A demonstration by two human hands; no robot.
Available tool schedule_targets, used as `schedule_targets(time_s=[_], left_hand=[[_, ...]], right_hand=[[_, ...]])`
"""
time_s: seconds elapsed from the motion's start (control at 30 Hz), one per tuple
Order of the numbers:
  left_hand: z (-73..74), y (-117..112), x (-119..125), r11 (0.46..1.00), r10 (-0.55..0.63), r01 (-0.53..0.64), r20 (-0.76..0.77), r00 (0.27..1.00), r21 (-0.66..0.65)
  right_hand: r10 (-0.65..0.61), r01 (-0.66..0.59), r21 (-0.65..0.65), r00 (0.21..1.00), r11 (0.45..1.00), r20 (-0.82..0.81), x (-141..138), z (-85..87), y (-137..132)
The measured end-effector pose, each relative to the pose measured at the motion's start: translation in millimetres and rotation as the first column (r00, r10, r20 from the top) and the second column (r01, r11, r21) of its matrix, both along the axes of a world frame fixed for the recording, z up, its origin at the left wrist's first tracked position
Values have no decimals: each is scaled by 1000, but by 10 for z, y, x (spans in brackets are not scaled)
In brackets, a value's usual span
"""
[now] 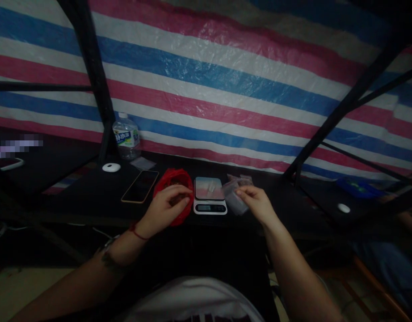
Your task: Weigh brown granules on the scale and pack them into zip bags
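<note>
My left hand (166,209) rests at the near rim of a red bag (174,181) on the dark table, its fingers pinched together over the bag's opening; what they hold is too small to make out. Just right of the bag stands a small white digital scale (209,197). My right hand (256,203) is to the right of the scale, thumb and fingers closed on a small clear plastic bag (233,199). More clear bags (240,180) lie behind it.
A phone (140,186) lies left of the red bag, with a white round object (111,167) and a water bottle (126,136) further back left. A striped tarp hangs behind. Black frame bars cross left and right. A blue tray (355,187) sits far right.
</note>
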State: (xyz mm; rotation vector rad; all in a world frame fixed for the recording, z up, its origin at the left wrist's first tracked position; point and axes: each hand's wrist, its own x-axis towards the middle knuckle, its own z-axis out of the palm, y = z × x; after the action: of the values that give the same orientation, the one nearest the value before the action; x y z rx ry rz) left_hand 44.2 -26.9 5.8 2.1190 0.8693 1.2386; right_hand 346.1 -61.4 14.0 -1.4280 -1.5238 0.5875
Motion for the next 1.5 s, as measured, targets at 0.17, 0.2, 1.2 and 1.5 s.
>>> schedule_targets(time_s=[0.17, 0.2, 1.2, 1.5], left_hand=[[37, -204, 143, 832, -295, 342, 172, 940, -437], [31, -211, 156, 788, -321, 374, 192, 927, -489], [-81, -258, 273, 871, -261, 285, 115, 959, -399], [-142, -266, 322, 930, -76, 70, -2, 997, -361]], right_hand=[[395, -394, -112, 919, 912, -12, -528, 199, -161], [429, -427, -116, 903, 897, -5, -579, 224, -164], [429, -437, -46, 849, 898, 308, -930, -1, -305], [56, -161, 187, 881, 969, 469, -934, -40, -245]])
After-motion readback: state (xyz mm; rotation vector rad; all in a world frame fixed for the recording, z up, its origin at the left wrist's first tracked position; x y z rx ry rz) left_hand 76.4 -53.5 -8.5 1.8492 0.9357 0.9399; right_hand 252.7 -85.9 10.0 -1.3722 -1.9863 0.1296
